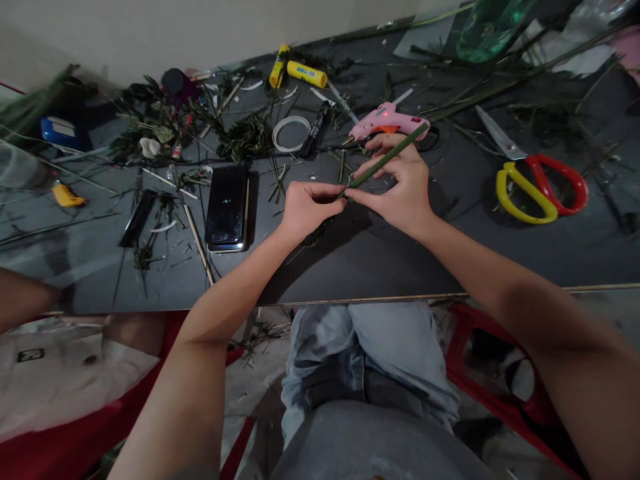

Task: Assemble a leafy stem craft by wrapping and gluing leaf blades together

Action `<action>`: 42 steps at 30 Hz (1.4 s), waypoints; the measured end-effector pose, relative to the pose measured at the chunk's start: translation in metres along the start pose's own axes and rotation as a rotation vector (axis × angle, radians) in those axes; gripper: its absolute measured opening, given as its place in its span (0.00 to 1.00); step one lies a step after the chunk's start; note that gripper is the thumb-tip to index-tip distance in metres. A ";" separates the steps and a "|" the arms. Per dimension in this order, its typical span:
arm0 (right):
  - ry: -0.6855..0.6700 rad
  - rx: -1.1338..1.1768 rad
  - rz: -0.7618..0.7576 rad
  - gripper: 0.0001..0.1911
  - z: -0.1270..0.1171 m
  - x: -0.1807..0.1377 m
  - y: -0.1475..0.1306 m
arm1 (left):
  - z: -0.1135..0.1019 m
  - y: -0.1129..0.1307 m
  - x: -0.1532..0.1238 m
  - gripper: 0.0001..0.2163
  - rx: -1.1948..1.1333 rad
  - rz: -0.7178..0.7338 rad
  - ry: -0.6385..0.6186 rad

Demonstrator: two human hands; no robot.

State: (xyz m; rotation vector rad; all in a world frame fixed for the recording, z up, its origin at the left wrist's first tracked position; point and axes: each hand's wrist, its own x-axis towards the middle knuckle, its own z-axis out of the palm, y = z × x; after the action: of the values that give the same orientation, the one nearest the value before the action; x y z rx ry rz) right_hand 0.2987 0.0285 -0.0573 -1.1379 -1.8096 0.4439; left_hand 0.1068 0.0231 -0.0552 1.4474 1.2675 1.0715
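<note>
My left hand and right hand are bare, both forearms uncovered with no sleeves, watch or rings visible. I wear faded light-blue jeans, creased at the knees, and a plain grey top.

A green stem, pink glue gun, yellow-and-red scissors, black phone, dark grey table.

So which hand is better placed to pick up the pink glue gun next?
Probably the right hand: it holds the green stem just in front of the pink glue gun. The left hand pinches the stem's lower end, farther from the gun.
</note>
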 end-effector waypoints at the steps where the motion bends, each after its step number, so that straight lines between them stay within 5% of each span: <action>1: -0.009 -0.017 -0.003 0.12 0.000 0.000 0.000 | 0.000 0.000 0.000 0.09 -0.003 0.000 0.000; 4: 0.006 -0.046 0.021 0.26 0.001 -0.001 -0.001 | 0.000 0.002 -0.001 0.09 -0.014 0.002 -0.002; 8: 0.201 -0.071 0.077 0.50 -0.001 0.000 -0.004 | -0.004 0.003 0.002 0.09 -0.045 -0.050 -0.005; 11: 0.300 -0.150 -0.038 0.42 -0.011 0.003 -0.007 | -0.007 0.001 0.006 0.11 -0.131 -0.181 -0.032; 16: -0.081 -0.280 -0.187 0.08 -0.031 0.014 -0.005 | -0.007 0.002 0.007 0.12 -0.293 -0.326 -0.108; 19: -0.172 -0.192 -0.126 0.08 -0.032 0.019 0.004 | -0.007 0.005 0.006 0.12 -0.296 -0.320 -0.148; 25: -0.149 -0.031 -0.100 0.12 -0.029 0.025 0.020 | -0.009 0.006 0.005 0.11 -0.262 -0.294 -0.195; 37: 0.152 -0.187 0.083 0.16 -0.018 0.007 0.008 | 0.001 -0.010 0.008 0.09 -0.230 -0.071 0.053; 42: 0.159 -0.077 0.094 0.15 -0.011 0.006 0.008 | 0.004 -0.010 0.005 0.10 -0.254 -0.057 0.016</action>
State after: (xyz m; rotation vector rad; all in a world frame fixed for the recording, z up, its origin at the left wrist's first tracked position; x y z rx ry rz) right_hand 0.3110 0.0354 -0.0542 -1.2792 -1.6520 0.3302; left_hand 0.1094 0.0285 -0.0661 1.2067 1.1314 1.1614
